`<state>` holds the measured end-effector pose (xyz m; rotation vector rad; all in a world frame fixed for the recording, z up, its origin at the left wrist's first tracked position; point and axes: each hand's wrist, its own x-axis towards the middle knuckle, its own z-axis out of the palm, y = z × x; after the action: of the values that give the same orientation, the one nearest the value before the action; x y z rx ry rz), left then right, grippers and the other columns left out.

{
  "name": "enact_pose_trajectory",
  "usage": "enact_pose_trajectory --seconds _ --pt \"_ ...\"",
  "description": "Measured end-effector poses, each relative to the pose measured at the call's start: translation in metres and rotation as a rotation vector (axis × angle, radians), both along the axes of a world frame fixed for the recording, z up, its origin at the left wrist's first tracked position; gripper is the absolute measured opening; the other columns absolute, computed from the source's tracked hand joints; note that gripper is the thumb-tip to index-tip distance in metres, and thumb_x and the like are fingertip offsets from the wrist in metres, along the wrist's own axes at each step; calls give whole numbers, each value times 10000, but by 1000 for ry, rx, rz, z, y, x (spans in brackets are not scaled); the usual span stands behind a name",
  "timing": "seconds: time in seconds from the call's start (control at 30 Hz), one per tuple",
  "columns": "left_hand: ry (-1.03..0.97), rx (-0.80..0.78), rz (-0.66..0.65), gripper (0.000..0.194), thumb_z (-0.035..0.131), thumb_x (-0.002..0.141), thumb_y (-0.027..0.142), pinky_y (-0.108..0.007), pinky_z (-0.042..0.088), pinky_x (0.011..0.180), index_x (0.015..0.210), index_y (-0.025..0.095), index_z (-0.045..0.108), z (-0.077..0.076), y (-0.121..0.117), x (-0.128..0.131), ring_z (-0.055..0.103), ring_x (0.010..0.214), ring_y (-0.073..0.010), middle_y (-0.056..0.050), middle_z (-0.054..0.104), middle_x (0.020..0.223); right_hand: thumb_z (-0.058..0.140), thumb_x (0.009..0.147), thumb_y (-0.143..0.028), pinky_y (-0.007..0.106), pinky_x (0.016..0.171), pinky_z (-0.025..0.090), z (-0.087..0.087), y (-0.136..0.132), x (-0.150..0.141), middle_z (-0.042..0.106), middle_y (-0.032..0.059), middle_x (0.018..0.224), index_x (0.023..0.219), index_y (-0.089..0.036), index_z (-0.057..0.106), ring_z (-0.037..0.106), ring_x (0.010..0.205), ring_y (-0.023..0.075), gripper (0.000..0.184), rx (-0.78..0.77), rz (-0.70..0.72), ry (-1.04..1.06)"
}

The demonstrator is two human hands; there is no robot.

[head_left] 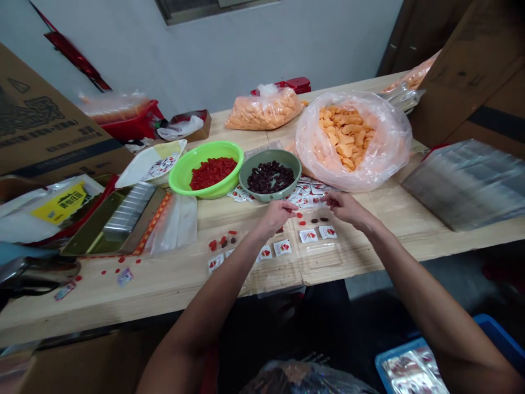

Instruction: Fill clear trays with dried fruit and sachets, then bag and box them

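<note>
Two hands are held over the table, the left hand (275, 216) and the right hand (348, 210) each curled into a loose pinch with the fingertips drawn together; whether anything is gripped cannot be told. Beneath them lies a clear plastic compartment tray (320, 257), on a long pale wooden table (164, 290). Two cardboard boxes (41, 120) are propped at the table's left and right ends, and a stack of clear plastic trays (463, 183) is laid at the right. Two clear plastic bags of orange pieces are placed at the back: one open, wide and crumpled (353, 142), the other closed and plump (264, 109). Two round bowls are set side by side, a bright green bowl (205, 169) heaped with glossy diced red fruit (212, 173) and a grey-green bowl (269, 175) filled with wrinkled dark dried fruit (270, 177), the latter just beyond the left hand. Five small white-and-red sachets (282, 247) are clearly seen on the tray, and more are scattered by the bowls. Several red pieces (212, 244) and dark pieces (314, 220) are dotted on the tray.
</note>
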<state>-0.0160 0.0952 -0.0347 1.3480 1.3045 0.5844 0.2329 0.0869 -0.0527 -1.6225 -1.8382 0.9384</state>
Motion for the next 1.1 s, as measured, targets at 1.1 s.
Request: enact_pose_trajectory --seconds 1.1 --pt "777 603 -451 210 570 954 210 -322 504 849 903 121 753 -19 7 30 666 926 -229 -124 662 992 467 874 -74 296 842 447 -3 -22 6 580 104 1038 1170 -138 643 578 917 212 351 277 180 -432"
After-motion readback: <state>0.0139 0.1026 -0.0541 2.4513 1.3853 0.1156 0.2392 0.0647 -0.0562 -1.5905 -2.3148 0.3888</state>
